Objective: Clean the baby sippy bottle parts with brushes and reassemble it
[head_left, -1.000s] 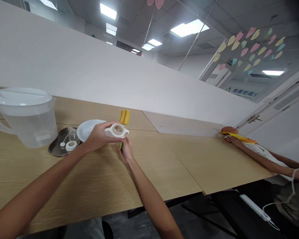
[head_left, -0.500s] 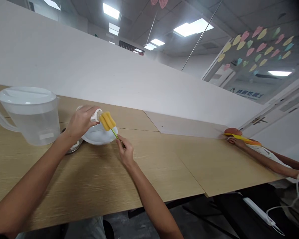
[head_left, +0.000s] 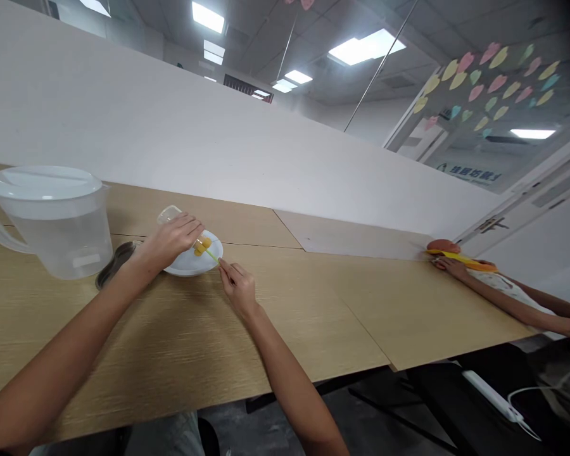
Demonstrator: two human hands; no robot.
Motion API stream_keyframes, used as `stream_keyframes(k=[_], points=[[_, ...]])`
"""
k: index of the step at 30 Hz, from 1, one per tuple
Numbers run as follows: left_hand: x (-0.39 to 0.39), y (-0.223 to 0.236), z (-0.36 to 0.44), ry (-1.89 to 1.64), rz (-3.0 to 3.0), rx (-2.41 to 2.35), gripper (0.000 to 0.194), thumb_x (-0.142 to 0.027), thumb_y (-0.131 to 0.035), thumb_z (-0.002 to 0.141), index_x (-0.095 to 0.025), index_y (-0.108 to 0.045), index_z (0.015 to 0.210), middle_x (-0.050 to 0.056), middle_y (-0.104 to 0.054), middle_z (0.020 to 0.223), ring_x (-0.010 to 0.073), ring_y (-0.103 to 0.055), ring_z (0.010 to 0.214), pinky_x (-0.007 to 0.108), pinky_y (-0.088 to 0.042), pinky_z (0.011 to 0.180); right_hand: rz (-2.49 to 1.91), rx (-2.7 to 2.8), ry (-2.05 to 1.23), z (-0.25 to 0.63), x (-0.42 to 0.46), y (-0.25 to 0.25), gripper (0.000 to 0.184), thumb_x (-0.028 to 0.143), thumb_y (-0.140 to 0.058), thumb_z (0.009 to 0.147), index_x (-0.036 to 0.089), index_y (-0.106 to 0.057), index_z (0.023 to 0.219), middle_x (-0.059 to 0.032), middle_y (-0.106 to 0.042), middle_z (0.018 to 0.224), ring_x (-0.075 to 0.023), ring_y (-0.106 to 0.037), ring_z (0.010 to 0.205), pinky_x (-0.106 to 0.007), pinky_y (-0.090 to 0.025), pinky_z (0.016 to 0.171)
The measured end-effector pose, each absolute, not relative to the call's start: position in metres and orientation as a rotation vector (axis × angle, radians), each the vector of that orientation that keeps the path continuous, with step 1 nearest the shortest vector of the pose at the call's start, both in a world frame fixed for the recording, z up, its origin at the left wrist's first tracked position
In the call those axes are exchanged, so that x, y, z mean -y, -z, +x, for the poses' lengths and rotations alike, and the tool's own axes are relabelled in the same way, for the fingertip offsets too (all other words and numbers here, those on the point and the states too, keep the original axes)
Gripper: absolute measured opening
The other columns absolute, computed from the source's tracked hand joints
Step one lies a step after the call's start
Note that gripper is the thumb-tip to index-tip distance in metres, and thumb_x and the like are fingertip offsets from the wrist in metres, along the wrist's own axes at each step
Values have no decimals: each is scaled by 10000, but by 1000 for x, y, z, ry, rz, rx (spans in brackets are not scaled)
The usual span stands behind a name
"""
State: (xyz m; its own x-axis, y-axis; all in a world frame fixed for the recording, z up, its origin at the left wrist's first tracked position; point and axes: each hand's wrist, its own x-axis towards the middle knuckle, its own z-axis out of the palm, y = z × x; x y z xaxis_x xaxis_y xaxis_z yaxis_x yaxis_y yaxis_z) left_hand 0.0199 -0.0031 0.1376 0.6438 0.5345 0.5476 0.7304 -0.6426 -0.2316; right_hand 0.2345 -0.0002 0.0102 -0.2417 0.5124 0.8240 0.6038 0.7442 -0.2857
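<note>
My left hand [head_left: 173, 237] is wrapped round a clear baby bottle [head_left: 170, 214], tilted with its mouth toward the lower right. A yellow sponge bottle brush [head_left: 202, 246] sits at that mouth, its head partly inside; how deep I cannot tell. My right hand [head_left: 239, 285] pinches the brush's thin green handle. Both hands are above the table, over and beside a white bowl [head_left: 190, 266]. Left of the bowl, a metal kidney tray [head_left: 115, 263] is mostly covered by my left forearm.
A lidded clear plastic pitcher [head_left: 52, 221] of water stands at the left of the wooden table [head_left: 304, 297]. At the far right, another person's hands [head_left: 451, 266] rest near a yellow and brown object [head_left: 460, 256]. A white power strip [head_left: 491, 396] lies below the table's edge.
My left hand turned the bottle from facing me to pointing right and moved over the bowl. The brush was lowered from upright, and its sponge has gone into the bottle's mouth.
</note>
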Motion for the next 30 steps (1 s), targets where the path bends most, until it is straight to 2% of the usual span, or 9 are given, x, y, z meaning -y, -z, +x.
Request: stream_keyframes(k=[6, 11, 15, 21, 23, 27, 30], points=[[7, -127, 45, 417, -2525, 1016, 306, -19, -545, 801, -124, -629, 1075, 151, -654, 1124, 270, -579, 1092, 402, -412, 977, -902, 1901, 144, 232, -1, -4, 362, 333, -410, 999, 183, -704, 1147, -53, -644, 665, -124, -570, 561, -218, -475, 565], [10, -127, 54, 255, -2509, 1069, 313, -114, -710, 741, -142, -623, 1041, 133, -653, 1069, 288, -585, 1019, 390, -417, 883, -924, 1846, 201, 233, 0, -2, 328, 353, -460, 988, 181, -733, 1046, -54, -675, 661, -120, -591, 541, -215, -468, 541], [10, -129, 52, 222, -2501, 992, 345, -170, -776, 709, -147, -627, 1019, 136, -642, 1046, 289, -568, 1033, 403, -389, 936, -870, 1792, 127, 232, 1, -3, 313, 335, -469, 985, 175, -724, 1069, -89, -715, 756, -145, -643, 607, -245, -509, 585], [12, -129, 49, 370, -2503, 948, 346, -261, -685, 789, -151, -612, 1110, 147, -630, 1138, 295, -549, 1075, 428, -396, 961, -885, 1768, 71, 232, 2, -6, 312, 352, -484, 973, 188, -733, 1065, -99, -734, 817, -162, -668, 651, -275, -547, 629], [14, -130, 47, 420, -2503, 939, 357, -229, -648, 785, -144, -612, 1130, 150, -630, 1161, 293, -552, 1100, 456, -361, 1030, -883, 1760, 58, 232, 3, -8, 312, 357, -485, 972, 192, -734, 1062, -95, -740, 831, -165, -676, 666, -282, -557, 648], [19, -134, 46, 453, -2482, 898, 432, -140, -615, 741, -159, -613, 1173, 138, -626, 1226, 318, -477, 1264, 551, -201, 1152, -854, 1705, 41, 231, 5, -12, 308, 361, -488, 970, 190, -733, 1046, -95, -748, 872, -180, -697, 732, -309, -573, 711], [21, -136, 46, 455, -2466, 917, 445, -100, -601, 747, -190, -623, 1182, 112, -617, 1274, 331, -423, 1328, 581, -195, 1154, -810, 1690, 30, 230, 5, -14, 290, 342, -502, 964, 183, -731, 1045, -98, -750, 880, -179, -697, 727, -305, -572, 690]])
